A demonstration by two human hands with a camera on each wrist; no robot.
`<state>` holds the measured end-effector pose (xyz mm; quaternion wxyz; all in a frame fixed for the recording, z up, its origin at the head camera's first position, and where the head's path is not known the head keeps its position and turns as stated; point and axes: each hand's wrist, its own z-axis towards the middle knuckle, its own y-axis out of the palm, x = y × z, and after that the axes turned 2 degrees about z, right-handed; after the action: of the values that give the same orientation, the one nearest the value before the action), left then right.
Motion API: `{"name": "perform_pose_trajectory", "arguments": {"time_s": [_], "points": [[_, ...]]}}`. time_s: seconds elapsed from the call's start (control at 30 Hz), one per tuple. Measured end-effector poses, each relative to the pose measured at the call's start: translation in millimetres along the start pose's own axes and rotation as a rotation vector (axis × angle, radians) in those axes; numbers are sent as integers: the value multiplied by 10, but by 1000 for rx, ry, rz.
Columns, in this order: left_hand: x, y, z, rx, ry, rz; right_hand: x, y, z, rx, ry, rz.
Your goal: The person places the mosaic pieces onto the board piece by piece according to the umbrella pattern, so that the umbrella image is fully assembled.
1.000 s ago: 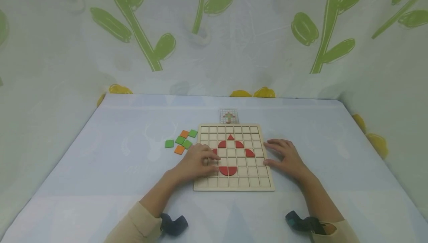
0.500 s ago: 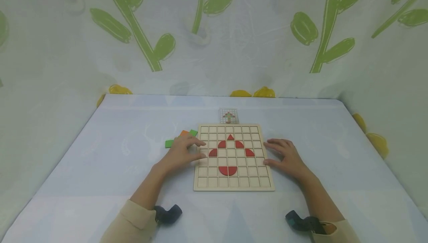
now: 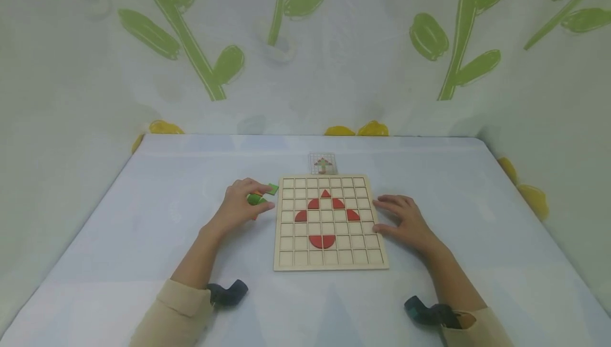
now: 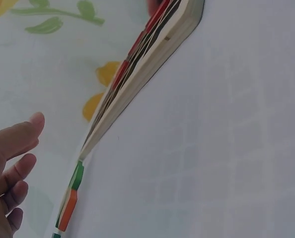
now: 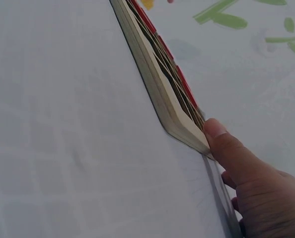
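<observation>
A wooden grid board (image 3: 286,257) lies flat on the table, with red quarter-circle pieces and a red triangle (image 3: 326,193) in its cells. Left of it, my left hand (image 3: 236,201) hovers over loose square tiles, thumb and fingers apart with nothing between them. Green tiles (image 3: 272,189) and an orange tile (image 4: 68,210) show beneath and beside this hand; others are hidden by it. My right hand (image 3: 403,218) rests at the board's right edge, its thumb touching the rim in the right wrist view and its fingers loosely extended.
Behind the board lies a small pattern card (image 3: 322,163) with a printed grid and a red and green figure. The white table (image 3: 143,241) ends at a wall (image 3: 358,71) with painted green leaves and yellow flowers.
My left hand has moved left and away from over the board to the loose tiles, uncovering the red pieces at the board's left. My right hand stays at the edge.
</observation>
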<state>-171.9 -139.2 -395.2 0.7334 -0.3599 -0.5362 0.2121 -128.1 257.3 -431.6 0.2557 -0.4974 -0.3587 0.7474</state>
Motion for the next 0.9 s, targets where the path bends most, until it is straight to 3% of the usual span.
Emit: {"name": "perform_pose_trajectory", "arguments": {"time_s": [0.23,0.53,0.7,0.9], "points": [[-143,23,78,17,-104,-11,2,8,-5,-6,22,-7],[-297,92,157,40,-138,82,9,6,5,-6,12,0],[-328,115,183,51,-157,110,1,3,5,-6,16,2],[-318,106,224,58,-233,147,-4,6,-1,-7,17,2]]}}
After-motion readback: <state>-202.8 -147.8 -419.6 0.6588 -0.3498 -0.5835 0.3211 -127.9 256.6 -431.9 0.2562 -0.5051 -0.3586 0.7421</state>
